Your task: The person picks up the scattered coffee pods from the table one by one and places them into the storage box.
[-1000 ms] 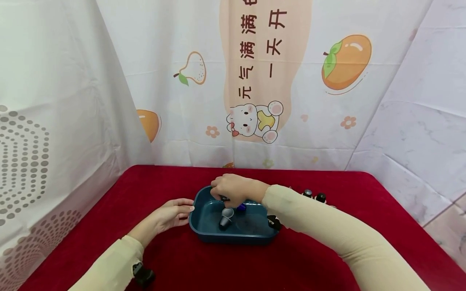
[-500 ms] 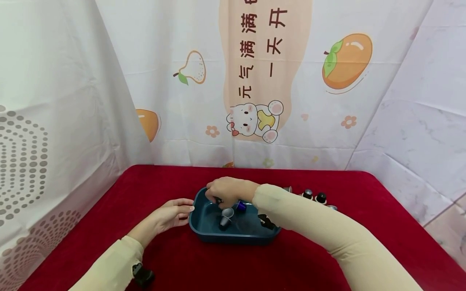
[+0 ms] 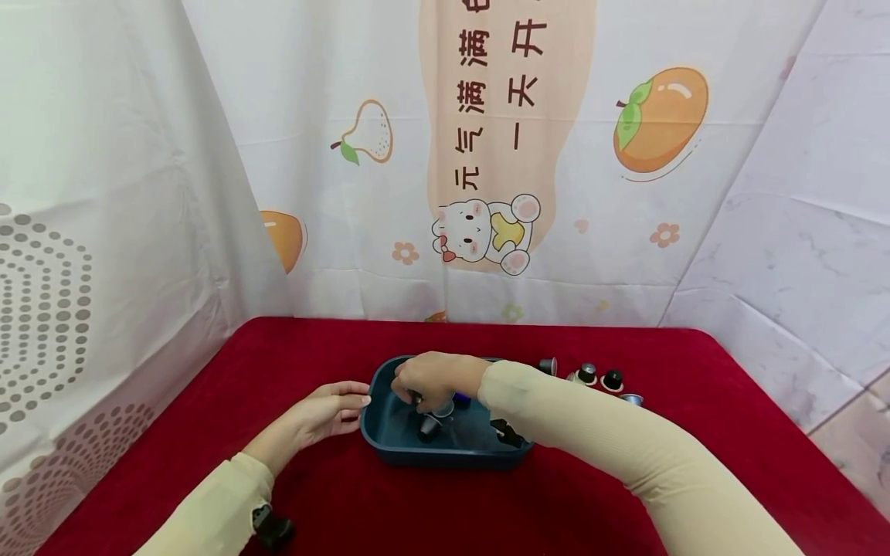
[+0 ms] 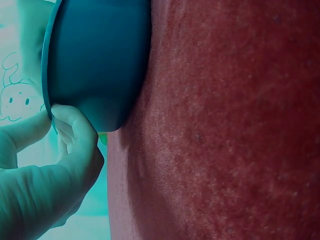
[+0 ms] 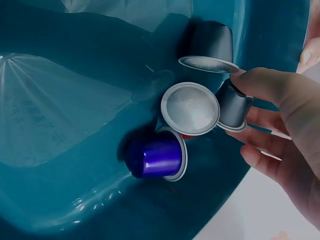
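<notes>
Head view: right grip (image 3: 429,380), pinching a dark capsule (image 5: 233,107), has dipped beside other capsules (image 5: 190,108) (left grip (image 3: 337,405) pinches tray rim (image 4: 46,70)).

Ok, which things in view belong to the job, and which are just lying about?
In the job, apparently:
tub, rim pinched by left grip
dark capsule, pinched by right grip
purple capsule, in the tub

Probably just lying about:
loose capsules, right of the tub on the red cloth
printed curtain, just backdrop
</notes>
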Tool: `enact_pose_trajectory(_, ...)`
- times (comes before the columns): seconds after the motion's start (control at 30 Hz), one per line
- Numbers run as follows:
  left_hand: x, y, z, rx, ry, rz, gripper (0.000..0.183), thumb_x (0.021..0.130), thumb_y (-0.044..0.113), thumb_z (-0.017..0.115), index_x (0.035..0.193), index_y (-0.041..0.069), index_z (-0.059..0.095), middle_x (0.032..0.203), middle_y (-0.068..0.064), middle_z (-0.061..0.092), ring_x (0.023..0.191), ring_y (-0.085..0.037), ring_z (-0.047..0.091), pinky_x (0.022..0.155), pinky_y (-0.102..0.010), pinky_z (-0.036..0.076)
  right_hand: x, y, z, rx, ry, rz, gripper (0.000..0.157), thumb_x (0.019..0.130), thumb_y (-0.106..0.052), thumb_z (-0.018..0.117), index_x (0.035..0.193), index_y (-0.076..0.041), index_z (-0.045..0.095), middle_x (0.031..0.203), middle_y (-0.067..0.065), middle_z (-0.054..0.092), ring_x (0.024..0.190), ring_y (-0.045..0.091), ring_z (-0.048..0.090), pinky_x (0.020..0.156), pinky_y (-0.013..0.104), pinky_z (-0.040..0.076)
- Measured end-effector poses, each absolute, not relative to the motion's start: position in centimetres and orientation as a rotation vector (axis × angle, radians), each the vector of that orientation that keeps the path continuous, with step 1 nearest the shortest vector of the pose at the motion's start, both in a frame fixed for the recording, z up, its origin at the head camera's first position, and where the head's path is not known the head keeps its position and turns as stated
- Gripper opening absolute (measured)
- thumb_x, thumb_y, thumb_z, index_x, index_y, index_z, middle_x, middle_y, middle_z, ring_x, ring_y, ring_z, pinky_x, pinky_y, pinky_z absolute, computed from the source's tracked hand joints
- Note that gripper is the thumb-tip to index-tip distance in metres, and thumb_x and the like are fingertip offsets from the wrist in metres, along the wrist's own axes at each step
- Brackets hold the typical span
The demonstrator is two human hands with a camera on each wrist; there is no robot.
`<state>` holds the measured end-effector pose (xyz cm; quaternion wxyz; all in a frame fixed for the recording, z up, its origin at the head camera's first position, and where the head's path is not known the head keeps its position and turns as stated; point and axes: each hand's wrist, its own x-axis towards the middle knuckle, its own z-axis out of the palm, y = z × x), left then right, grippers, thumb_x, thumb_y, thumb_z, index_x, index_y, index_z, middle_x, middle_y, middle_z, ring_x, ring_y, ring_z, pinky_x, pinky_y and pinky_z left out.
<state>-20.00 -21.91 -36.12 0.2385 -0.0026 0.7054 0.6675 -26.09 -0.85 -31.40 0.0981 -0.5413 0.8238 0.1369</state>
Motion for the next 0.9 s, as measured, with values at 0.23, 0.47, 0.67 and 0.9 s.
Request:
enact_pose_trajectory(0.23, -20.1, -22.0, -36.3, -0.007, 1.936, 1.826, 0.053, 0.097, 0.018, 0.056, 0.138, -0.006, 0.033, 0.100, 0.003, 0.062, 0.088, -0.007, 0.062, 0.080, -0.023, 0.053, -26.2, -0.5, -31.2, -1.586, 2.451, 0.372, 0.013, 0.089, -0.025, 0.068, 0.100, -0.020, 0.064, 0.103, -0.004, 0.061, 0.083, 0.008, 0.054, 0.074, 0.018, 0.049)
enact_pose_trajectory(0.47, -20.1, -22.0, -36.3, -0.009, 1.931, 1.836, 0.052, 0.097, 0.018, 0.056, 0.137, -0.006, 0.034, 0.098, 0.003, 0.062, 0.087, -0.007, 0.062, 0.080, -0.023, 0.054, -26.4, 0.7, -30.5, -1.597, 2.478, 0.334, 0.014, 0.089, -0.027, 0.068, 0.100, -0.021, 0.064, 0.103, -0.005, 0.062, 0.084, 0.008, 0.055, 0.075, 0.019, 0.049)
enact_pose_trajectory(0.67, -20.0, -22.0, -36.3, -0.010, 1.935, 1.840, 0.050, 0.096, 0.018, 0.056, 0.136, -0.006, 0.036, 0.097, 0.004, 0.063, 0.086, -0.008, 0.063, 0.080, -0.024, 0.054, -26.4, 2.0, -30.1, -1.600, 2.507, 0.285, 0.016, 0.086, -0.025, 0.070, 0.100, -0.021, 0.065, 0.102, -0.005, 0.063, 0.083, 0.008, 0.055, 0.074, 0.020, 0.050)
enact_pose_trajectory(0.9, -20.0, -22.0, -36.1, 0.001, 1.926, 1.847, 0.049, 0.096, 0.016, 0.056, 0.135, -0.006, 0.037, 0.096, 0.004, 0.064, 0.085, -0.007, 0.062, 0.079, -0.023, 0.054, -25.9, 3.4, -29.4, -1.604, 2.533, 0.263, 0.015, 0.086, -0.026, 0.071, 0.098, -0.020, 0.065, 0.102, -0.002, 0.065, 0.083, 0.010, 0.056, 0.074, 0.022, 0.049)
